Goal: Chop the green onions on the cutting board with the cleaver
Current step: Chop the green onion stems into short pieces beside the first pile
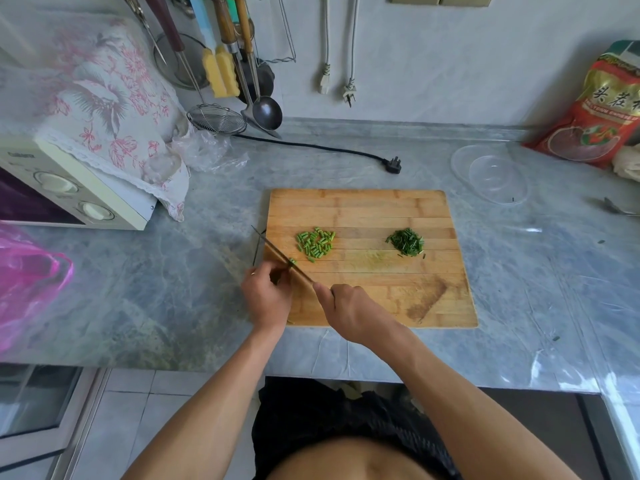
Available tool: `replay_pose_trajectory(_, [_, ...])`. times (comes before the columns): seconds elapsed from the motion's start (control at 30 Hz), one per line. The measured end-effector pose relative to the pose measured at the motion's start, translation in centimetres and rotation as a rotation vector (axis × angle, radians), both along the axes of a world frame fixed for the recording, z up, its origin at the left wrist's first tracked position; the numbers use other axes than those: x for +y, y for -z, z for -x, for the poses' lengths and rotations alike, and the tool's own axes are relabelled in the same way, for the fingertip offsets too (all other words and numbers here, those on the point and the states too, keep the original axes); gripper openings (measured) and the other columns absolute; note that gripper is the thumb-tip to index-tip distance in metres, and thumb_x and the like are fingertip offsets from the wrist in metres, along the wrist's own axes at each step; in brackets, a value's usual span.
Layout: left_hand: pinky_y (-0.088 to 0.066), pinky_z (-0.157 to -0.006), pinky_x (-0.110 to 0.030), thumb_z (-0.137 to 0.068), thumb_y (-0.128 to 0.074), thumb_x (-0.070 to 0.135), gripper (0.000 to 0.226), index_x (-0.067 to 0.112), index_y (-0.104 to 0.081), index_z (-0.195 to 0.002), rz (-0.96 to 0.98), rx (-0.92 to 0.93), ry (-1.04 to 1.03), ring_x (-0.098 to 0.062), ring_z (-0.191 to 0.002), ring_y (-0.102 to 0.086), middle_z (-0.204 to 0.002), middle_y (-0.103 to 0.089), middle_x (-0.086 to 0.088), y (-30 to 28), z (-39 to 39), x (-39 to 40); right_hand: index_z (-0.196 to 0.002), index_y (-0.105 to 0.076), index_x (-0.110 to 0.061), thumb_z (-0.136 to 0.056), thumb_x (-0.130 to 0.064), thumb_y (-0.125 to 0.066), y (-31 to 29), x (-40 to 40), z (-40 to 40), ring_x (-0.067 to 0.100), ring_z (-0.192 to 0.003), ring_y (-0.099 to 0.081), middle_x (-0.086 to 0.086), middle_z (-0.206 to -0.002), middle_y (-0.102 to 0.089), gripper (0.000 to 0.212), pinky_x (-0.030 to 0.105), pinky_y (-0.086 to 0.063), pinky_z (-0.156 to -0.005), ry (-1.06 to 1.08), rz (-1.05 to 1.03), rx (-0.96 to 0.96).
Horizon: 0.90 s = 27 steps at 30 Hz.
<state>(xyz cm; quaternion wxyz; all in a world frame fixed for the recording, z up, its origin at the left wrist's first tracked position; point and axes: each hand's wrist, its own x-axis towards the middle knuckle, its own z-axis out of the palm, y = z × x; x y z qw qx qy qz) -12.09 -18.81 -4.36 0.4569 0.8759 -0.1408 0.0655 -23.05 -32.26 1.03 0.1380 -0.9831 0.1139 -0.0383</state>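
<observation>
Grey stone counter holds a wooden cutting board (367, 209). At its left front edge, the left hand (266, 296) pinches the last green onion stub (292, 261), right against the cleaver (277, 252). The right hand (349, 313) grips the handle; the blade runs away to the left. Chopped pieces (315, 244) lie just behind. A clear bowl (491, 174) far right looks empty.
</observation>
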Motion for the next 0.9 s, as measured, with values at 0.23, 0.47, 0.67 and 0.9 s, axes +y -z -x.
replay_pose_trajectory(0.23, [-0.036, -0.063, -0.025, -0.075, -0.073, -0.005, 0.015, 0.010, -0.070, -0.078, -0.020, -0.028, 0.020, -0.019, -0.069, -0.059, -0.073, -0.071, -0.001, 0.0, -0.1, -0.1, -0.127, -0.040, 0.000, -0.094, 0.017, -0.003, 1.4, 0.9, 0.1, 0.013, -0.036, -0.036, 0.002, -0.048, -0.043, 0.052, 0.019, -0.016, -0.041, -0.216, 0.203, -0.021])
replay_pose_trajectory(0.47, [-0.040, -0.062, -0.028, -0.076, -0.071, -0.002, 0.014, 0.011, -0.071, -0.080, -0.063, 0.004, 0.014, -0.023, -0.073, -0.061, -0.075, -0.071, -0.001, 0.5, -0.1, 0.1, -0.133, -0.033, 0.004, -0.090, 0.017, -0.014, 1.1, 1.3, 0.8, 0.013, -0.039, -0.037, 0.001, -0.047, -0.045, 0.048, 0.025, -0.013, -0.045, -0.068, 0.014, 0.084])
replay_pose_trajectory(0.67, [-0.038, -0.059, -0.028, -0.077, -0.072, -0.001, 0.014, 0.013, -0.068, -0.078, -0.081, -0.027, 0.037, -0.024, -0.066, -0.060, -0.070, -0.069, 0.000, -0.2, -0.2, 0.1, -0.095, -0.055, -0.008, -0.095, -0.061, -0.004, -0.9, 3.4, -1.8, 0.012, -0.052, -0.037, 0.001, -0.062, -0.044, 0.073, 0.022, -0.025, -0.048, 0.233, -0.386, 0.109])
replay_pose_trajectory(0.9, [-0.048, -0.057, -0.034, -0.080, -0.071, -0.003, 0.013, 0.010, -0.070, -0.081, -0.138, -0.054, 0.105, -0.028, -0.065, -0.062, -0.071, -0.070, -0.004, -0.1, -0.3, 0.5, -0.087, -0.052, -0.009, -0.101, -0.052, -0.017, -2.6, 2.2, -0.6, 0.023, -0.065, -0.046, 0.002, -0.065, -0.044, 0.057, 0.030, -0.039, -0.070, 0.279, -0.566, 0.231])
